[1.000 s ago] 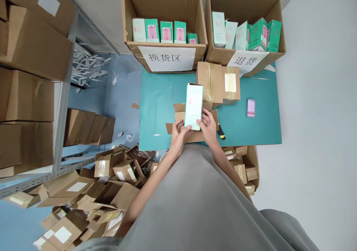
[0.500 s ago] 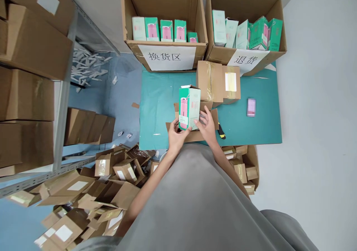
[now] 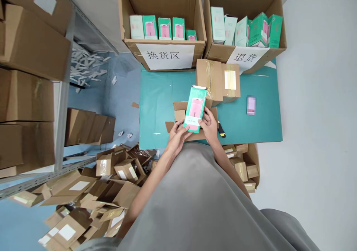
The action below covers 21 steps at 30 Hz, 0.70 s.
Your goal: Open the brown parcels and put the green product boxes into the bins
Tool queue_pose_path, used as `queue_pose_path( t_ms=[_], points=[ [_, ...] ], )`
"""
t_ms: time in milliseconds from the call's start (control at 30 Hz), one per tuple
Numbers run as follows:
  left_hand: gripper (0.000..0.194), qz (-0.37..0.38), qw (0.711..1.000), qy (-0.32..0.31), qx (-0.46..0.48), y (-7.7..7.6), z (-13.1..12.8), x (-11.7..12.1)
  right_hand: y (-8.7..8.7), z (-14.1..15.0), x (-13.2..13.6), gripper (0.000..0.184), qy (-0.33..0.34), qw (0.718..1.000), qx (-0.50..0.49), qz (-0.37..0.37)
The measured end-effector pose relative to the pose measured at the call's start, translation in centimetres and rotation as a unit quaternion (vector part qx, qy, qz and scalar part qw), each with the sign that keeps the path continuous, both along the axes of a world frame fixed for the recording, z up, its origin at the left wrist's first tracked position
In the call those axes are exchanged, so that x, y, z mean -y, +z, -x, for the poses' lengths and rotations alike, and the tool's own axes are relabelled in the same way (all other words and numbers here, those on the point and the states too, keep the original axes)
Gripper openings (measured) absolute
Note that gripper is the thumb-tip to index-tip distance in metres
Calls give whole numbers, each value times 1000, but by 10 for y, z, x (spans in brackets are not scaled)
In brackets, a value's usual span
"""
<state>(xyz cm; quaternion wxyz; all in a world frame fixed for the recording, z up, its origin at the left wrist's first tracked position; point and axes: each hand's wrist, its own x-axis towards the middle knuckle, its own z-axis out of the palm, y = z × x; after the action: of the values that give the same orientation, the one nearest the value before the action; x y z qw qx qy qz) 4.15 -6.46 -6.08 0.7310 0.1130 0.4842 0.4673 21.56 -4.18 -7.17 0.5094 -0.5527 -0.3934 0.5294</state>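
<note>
Green product box (image 3: pixel 196 109) held in both hands over the near middle of the table (image 3: pixel 158 98), just above an opened brown carton (image 3: pixel 180 114). Left hand (image 3: pixel 178 134) grasping the lower-left corner, right hand (image 3: pixel 209 124) pinching the lower-right edge — both closed on the box, neither free. Long axis running away from the body, tilted slightly right at the far end; pink-printed face up, top flap at the far end looking slightly lifted. Box extends forward from both hands, roughly equal reach from each — right hand a touch further up the side. Taped brown parcel (image 3: pixel 217 80) just beyond the far end of the box, near but apart as far as visible. Two big cartons with paper labels at the far table edge: left carton (image 3: pixel 163 54), right carton (image 3: pixel 247 55), both holding similar green boxes upright. Phone (image 3: pixel 251 105) well off to the right; yellow-black cutter (image 3: pixel 221 130) beside the right wrist.
</note>
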Motion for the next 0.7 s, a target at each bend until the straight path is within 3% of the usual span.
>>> queue_pose_path(
  t_ms=[200, 400, 567, 700],
  points=[
    [77, -4, 999, 15, -41, -7, -3, 2, -5, -2, 0, 92, 19, 1000, 20, 9],
    [84, -53, 986, 36, -154, -14, -7, 1, 7, 10, 6, 96, -2, 996, 91, -3],
    [91, -112, 952, 10, -286, -8, -9, 5, 14, 20, 3, 101, 15, 994, 107, -15],
    [87, -119, 960, -5, -254, -1, -8, 7, 12, 16, 0, 91, -1, 994, 106, -10]
  ],
)
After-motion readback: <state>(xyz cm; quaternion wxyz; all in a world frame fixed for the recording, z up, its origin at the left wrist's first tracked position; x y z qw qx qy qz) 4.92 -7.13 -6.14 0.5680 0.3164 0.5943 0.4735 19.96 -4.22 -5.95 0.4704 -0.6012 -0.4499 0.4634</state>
